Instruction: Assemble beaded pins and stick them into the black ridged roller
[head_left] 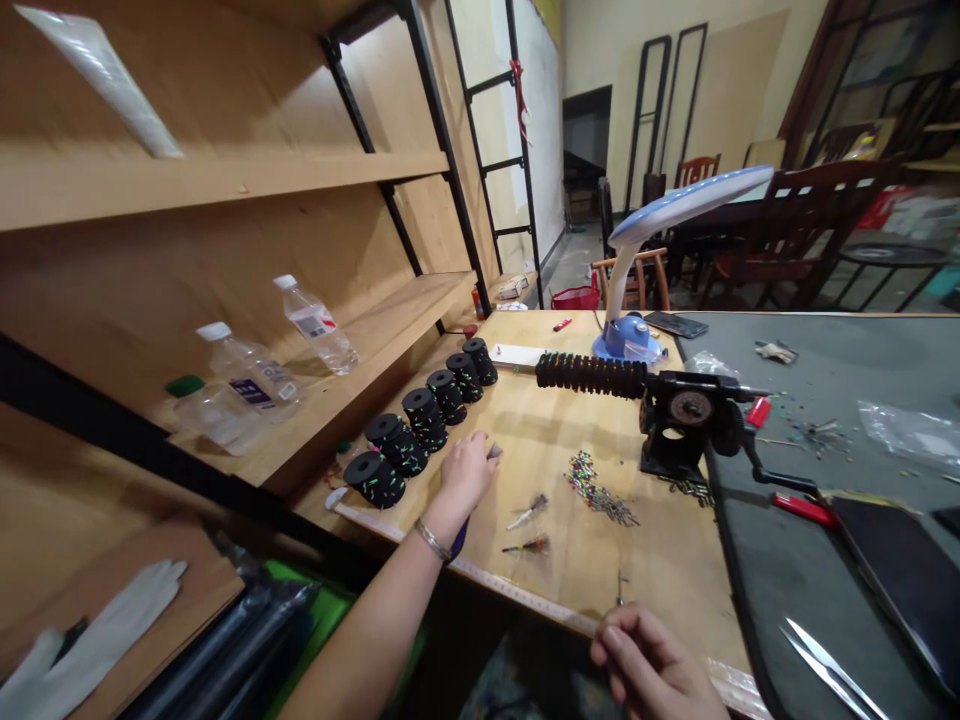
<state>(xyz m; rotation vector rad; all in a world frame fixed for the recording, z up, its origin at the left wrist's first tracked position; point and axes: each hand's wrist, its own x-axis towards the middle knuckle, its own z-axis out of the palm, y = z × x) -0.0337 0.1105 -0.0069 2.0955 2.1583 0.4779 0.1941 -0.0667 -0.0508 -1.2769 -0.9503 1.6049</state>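
My left hand point(466, 472) reaches over the wooden table beside a row of black spools point(427, 418) flecked with coloured bits. Its fingers are curled, and a small grey bristly tip point(493, 452) shows at them; the rest is hidden. Near the table's front edge, my right hand point(651, 662) is pinched, thumb against fingers. A thin metal piece point(620, 588) shows just beyond those fingertips; whether it is held cannot be made out. Between the hands lie a white-handled bristly bundle point(529, 511) and an orange-and-black one point(529, 545). A pile of small coloured beads with metal pins point(596, 488) lies farther right.
A hand-cranked winder point(679, 420) carries a row of black discs point(591, 374) on its shaft. Behind it stands a blue desk lamp point(626, 335). Scissors point(832, 668) lie on the grey mat point(810, 360). Shelving point(390, 310) with plastic bottles point(319, 325) borders the left.
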